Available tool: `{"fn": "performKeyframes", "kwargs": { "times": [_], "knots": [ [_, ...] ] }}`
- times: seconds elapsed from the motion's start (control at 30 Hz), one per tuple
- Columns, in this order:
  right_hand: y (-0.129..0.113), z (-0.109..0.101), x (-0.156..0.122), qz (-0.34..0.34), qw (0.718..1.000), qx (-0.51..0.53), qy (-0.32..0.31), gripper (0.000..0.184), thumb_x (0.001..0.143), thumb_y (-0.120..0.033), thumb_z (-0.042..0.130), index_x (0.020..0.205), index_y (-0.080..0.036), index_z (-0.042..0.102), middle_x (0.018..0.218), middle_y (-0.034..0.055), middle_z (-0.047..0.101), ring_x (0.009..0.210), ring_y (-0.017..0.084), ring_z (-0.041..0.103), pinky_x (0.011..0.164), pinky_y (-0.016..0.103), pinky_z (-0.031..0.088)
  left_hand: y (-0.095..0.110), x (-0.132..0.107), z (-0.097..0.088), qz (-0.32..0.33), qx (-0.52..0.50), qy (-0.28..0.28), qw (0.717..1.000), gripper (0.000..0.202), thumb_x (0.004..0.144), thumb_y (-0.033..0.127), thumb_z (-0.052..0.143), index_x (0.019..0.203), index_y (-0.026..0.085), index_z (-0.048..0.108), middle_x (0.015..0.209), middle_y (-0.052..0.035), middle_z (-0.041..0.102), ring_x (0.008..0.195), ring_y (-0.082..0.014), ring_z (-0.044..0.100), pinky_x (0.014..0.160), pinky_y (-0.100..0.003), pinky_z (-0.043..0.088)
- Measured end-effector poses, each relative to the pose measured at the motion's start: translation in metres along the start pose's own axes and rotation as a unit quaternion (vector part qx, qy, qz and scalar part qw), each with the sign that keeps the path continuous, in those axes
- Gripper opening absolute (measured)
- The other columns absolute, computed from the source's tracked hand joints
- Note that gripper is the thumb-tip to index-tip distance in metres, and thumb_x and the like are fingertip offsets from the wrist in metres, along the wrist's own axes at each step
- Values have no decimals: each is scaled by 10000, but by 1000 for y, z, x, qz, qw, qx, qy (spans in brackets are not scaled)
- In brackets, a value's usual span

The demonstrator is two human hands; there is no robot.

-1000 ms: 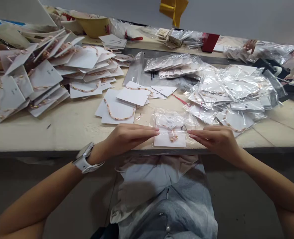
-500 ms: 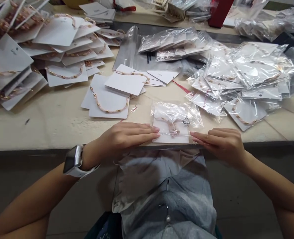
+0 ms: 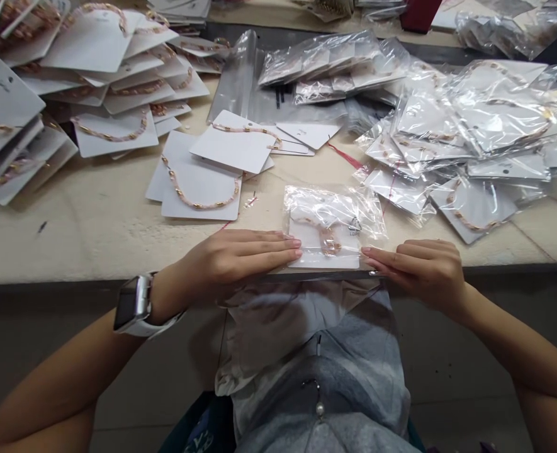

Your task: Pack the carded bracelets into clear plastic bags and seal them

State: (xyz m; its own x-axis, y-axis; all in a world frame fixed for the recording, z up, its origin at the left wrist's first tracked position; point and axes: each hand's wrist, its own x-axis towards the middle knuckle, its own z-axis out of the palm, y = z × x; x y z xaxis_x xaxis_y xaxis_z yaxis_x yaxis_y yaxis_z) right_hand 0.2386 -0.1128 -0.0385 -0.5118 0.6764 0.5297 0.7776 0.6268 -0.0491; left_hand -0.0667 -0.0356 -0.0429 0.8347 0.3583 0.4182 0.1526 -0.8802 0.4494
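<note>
Between both hands (image 3: pixel 233 255), one bagged jewellery card (image 3: pixel 313 242).

Clear plastic bag (image 3: pixel 371 204), flat near the table's (image 3: pixel 84 245) edge — white card (image 3: pixel 306 257) inside, pinkish beads (image 3: pixel 330 241) showing through

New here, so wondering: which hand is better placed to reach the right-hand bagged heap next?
Likely the right hand: it sits nearer the bagged heap; the left hand is farther, at the left edge of the clear bag.

A packet (image 3: pixel 311 248) lies on the worktop (image 3: pixel 94 245), a pile of cards (image 3: pixel 87 53) behind it to the left, a heap of bags (image 3: pixel 479 135) behind it to the right.
</note>
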Motion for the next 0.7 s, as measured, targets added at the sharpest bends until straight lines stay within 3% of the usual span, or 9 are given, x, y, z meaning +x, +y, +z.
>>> {"fn": "performKeyframes", "kwargs": {
  "times": [0.17,0.3,0.4,0.47,0.57,0.63,0.7],
  "knots": [
    [0,3,-2,-8,999,-24,-26,161,911,-302,617,884,-278,774,435,-53,546,405,65,469,453,218,357,0,1,2,10,54,23,998,518,902,158,582,1327,447,519,1131,70,712,1094,-151,665,953,-258,549],
    [2,0,-4,-52,997,-39,-39,173,916,-339,610,930,-257,762,470,-58,567,422,65,482,472,218,368,0,5,2,70,151,30,986,396,830,183,664,1200,323,644,1070,45,738,959,-185,706,820,-292,588],
    [4,-7,-6,-39,998,-5,-43,181,927,-330,592,899,-262,758,461,-58,561,408,62,475,466,219,359,-2,4,3,71,189,30,979,328,819,213,656,1133,306,670,1046,42,746,863,-188,685,781,-319,573],
    [5,-14,-8,6,998,44,-40,193,927,-310,587,844,-256,752,484,-43,582,433,67,509,482,216,374,-2,1,2,56,190,24,980,298,841,241,632,1122,331,670,1058,52,742,880,-182,665,826,-321,555],
    [5,-22,-8,145,983,107,-31,239,931,-361,565,825,-229,734,495,-25,562,432,76,489,469,217,370,3,2,0,44,192,51,979,310,876,257,602,1168,357,635,1164,62,703,982,-173,647,918,-311,531],
    [6,-23,-4,258,956,135,-24,294,921,-441,552,843,-213,720,448,-38,461,397,76,393,425,222,321,11,9,1,58,210,63,974,359,904,279,577,1257,346,575,1277,41,644,1127,-170,610,1025,-308,485],
    [8,-22,3,344,919,185,-48,356,892,-518,554,887,-199,712,425,-57,357,387,77,310,391,226,258,21,18,6,94,251,40,963,403,931,311,557,1331,290,517,1349,9,595,1256,-160,539,1131,-295,393]
  ]
}}
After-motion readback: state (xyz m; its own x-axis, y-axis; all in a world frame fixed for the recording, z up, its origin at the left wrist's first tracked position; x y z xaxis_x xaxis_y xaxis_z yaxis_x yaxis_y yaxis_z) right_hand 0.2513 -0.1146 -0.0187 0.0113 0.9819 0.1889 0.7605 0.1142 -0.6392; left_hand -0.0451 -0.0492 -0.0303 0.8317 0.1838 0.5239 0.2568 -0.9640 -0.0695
